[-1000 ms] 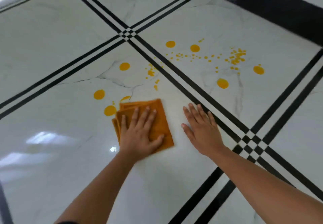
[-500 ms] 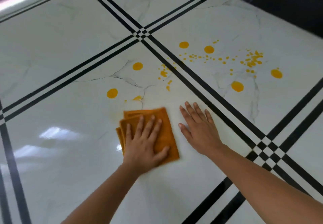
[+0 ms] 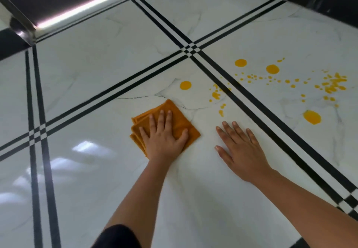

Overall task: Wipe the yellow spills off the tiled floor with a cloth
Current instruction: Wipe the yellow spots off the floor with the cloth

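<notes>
One flat left hand point(image 3: 163, 141) atop orange cloth point(image 3: 180, 123)

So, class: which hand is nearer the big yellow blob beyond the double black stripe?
Right. The right hand lies flat just short of the stripe, near the blob; the left hand presses the cloth farther away.

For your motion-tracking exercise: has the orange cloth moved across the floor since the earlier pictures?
Yes. The cloth slid left, away from the black double stripe, over where two large yellow drops lay.
</notes>
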